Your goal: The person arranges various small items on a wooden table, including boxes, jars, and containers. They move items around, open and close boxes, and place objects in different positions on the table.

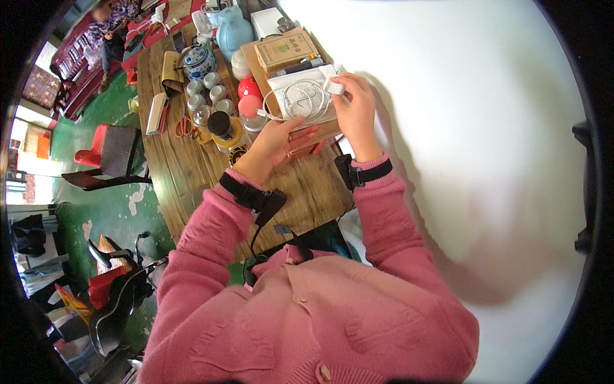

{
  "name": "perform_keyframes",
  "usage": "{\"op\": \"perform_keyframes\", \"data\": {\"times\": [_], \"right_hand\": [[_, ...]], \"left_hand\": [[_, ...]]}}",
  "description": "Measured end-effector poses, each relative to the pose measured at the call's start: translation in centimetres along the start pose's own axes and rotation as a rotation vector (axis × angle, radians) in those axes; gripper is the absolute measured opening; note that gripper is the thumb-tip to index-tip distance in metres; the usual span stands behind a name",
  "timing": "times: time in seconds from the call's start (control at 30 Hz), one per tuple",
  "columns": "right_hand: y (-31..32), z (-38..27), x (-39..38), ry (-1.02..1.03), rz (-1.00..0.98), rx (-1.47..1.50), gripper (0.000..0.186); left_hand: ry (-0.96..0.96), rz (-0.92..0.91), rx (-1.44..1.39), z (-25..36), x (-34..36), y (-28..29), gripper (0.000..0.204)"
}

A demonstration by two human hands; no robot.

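Note:
My right hand [357,109] pinches a white charger plug [333,86] at the right end of a white box [281,82]. A coiled white charging cable [306,99] lies over that box, its loose connector toward the left. Below the coil is my left hand [280,142], palm tilted up and fingers stretched apart. Its thumb reaches the coil's lower edge, and whether it touches the cable I cannot tell. Box and cable rest on a brown cardboard box [261,78] on the wooden table [307,195].
Left of the cable stand a dark-lidded jar [220,125], several small cups [212,80], red-handled scissors [184,128] and a blue-and-white teapot [199,62]. A light-blue jug [234,33] is behind. A white wall [473,147] borders the right side. A person [109,32] sits far left.

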State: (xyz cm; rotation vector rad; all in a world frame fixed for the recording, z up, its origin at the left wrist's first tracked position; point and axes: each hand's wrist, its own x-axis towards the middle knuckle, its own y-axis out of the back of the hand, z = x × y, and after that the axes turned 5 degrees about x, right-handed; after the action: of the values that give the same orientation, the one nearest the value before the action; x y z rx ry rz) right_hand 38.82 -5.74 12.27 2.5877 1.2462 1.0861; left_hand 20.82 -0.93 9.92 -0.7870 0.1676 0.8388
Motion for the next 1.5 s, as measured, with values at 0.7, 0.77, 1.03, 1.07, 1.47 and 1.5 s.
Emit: {"op": "perform_keyframes", "data": {"times": [0.7, 0.77, 1.03, 1.07, 1.47, 1.5], "right_hand": [[-8.5, 3.7, 12.1, 0.05, 0.031, -0.181, 0.023], [-9.2, 4.5, 12.8, 0.094, 0.017, -0.223, 0.023], [-11.5, 6.9, 13.7, 0.04, -0.048, -0.214, 0.025], [-11.6, 7.1, 13.9, 0.064, -0.033, -0.214, 0.025], [-10.2, 6.9, 13.5, -0.013, -0.088, -0.223, 0.025], [-10.2, 6.9, 13.4, -0.005, -0.09, -0.221, 0.024]], "left_hand": [[-0.092, 0.189, 0.18, 13.1, 11.1, 5.3, 0.031], [-0.116, 0.235, 0.209, 13.5, 12.5, 6.2, 0.027], [-0.06, 0.269, 0.376, 14.0, 15.4, 9.1, 0.021], [-0.046, 0.253, 0.43, 14.5, 15.6, 9.3, 0.021], [-0.245, 0.342, 0.446, 13.9, 12.9, 7.4, 0.028], [-0.257, 0.359, 0.444, 13.7, 12.6, 7.4, 0.028]]}}
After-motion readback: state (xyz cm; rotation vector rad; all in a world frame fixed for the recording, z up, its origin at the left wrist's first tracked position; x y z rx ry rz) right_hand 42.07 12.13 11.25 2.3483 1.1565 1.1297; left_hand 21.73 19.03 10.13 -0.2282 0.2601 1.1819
